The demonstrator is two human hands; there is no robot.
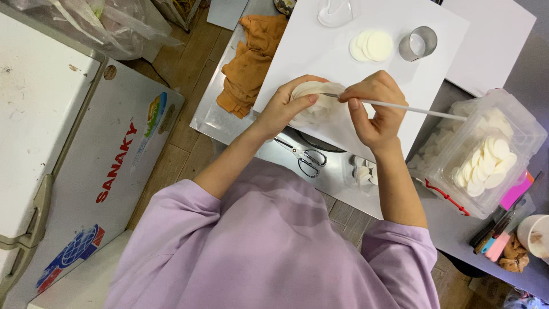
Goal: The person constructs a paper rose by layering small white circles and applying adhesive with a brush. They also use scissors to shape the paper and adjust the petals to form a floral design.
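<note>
While the left hand point(289, 106) cupped a pale, layered dough flower point(317, 103) from its side, the right hand point(374, 109) pinched a thin white stick point(412, 109), whose tip touched the top of the flower. Both hovered over a white board point(320, 40) on the worktop point(457, 229). Farther up the board lay a few round dough discs point(372, 46) beside a metal ring cutter point(418, 43). Scissors point(303, 157) lay near the forearms, a folded orange cloth point(249, 60) sat left, and a clear box of discs point(486, 157) stood right.
</note>
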